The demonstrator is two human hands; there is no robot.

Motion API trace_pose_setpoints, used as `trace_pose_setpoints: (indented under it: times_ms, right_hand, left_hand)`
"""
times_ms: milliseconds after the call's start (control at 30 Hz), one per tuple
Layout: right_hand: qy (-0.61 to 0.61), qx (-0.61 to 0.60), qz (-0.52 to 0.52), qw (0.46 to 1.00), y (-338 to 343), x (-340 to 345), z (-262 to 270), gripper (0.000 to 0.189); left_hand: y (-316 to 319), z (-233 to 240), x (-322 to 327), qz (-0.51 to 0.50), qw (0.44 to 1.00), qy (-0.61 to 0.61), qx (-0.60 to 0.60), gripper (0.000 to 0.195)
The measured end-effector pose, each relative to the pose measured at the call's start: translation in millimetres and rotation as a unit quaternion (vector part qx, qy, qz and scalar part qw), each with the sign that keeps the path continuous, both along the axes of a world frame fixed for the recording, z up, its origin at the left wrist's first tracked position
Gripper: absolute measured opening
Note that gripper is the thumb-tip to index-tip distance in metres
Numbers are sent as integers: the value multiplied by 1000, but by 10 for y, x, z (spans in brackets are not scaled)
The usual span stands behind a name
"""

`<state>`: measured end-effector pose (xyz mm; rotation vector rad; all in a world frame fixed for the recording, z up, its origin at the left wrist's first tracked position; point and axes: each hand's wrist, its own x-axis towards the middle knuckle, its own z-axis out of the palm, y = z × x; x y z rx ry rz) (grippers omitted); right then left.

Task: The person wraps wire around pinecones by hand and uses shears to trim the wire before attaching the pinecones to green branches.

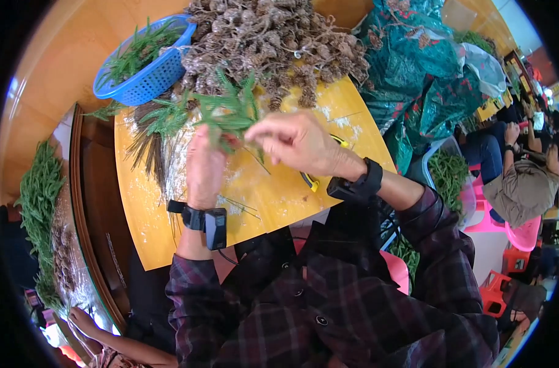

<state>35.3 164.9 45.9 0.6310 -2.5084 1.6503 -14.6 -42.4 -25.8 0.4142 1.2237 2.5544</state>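
Note:
My left hand point(205, 170) is closed around the lower part of a green artificial pine sprig point(228, 108), above the yellow tabletop point(279, 202). My right hand point(302, 142) is beside it, thumb and fingers bent close to the sprig's stem end. Blur hides whether those fingertips grip anything. Beneath the right hand lies a hand tool with yellow-and-black handles point(312, 181); its head is hidden. Left of the sprig rests a bundle of thin brown stems point(148, 149), with another green sprig point(169, 117) at its top. A few thin dark stems point(240, 206) lie near my left wrist.
Brown pine cones point(261, 41) are heaped at the table's back. A blue plastic basket point(153, 80) holds green sprigs. Teal plastic bags point(399, 78) bulge at right, above a clear tub of greenery point(447, 172). Another person's arm point(123, 347) reaches in at lower left; a seated person point(521, 193) is at right.

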Motion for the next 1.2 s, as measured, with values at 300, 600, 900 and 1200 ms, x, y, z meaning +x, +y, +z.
trace_pose_setpoints:
  times_ms: [300, 600, 900, 1200]
  right_hand:
    - [124, 134, -236, 955, 589, -271, -295, 14]
    - [113, 204, -222, 947, 611, -344, -398, 10]
    - [155, 147, -114, 970, 285, -298, -249, 12]
    - [181, 169, -52, 968, -6, -360, -181, 13]
  left_hand:
    - [-216, 98, -164, 64, 963, -120, 234, 26]
    - [-219, 139, -147, 52, 973, -55, 219, 33]
    - [-222, 198, -153, 34, 977, -21, 211, 30]
    - [-135, 313, -49, -17, 982, 44, 184, 26]
